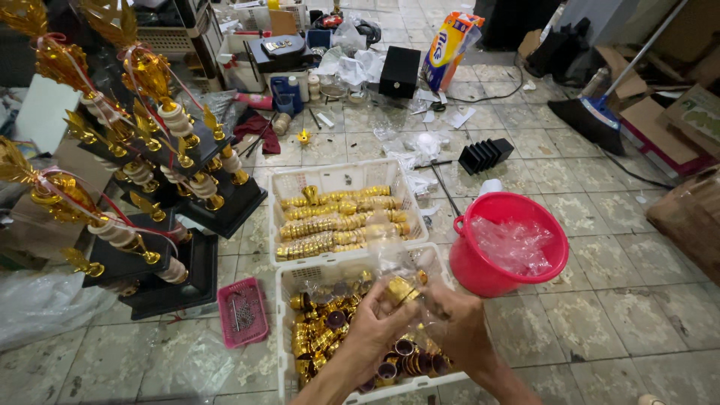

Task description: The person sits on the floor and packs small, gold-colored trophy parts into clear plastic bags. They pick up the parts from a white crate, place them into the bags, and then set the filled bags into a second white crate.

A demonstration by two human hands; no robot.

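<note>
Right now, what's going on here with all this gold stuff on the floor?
A person's left hand and right hand hold a gold part in clear plastic wrap over a white crate of loose gold parts. Behind it, a second white crate holds stacked gold rings. A red bucket contains crumpled plastic, and trophies stand at left.

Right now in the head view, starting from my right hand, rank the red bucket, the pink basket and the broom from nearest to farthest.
From the right hand:
1. Red bucket, just above and to its right, holding clear plastic wrappers.
2. Pink basket, on the floor to the left, past the crate of gold parts.
3. Broom, far off at the upper right.
</note>
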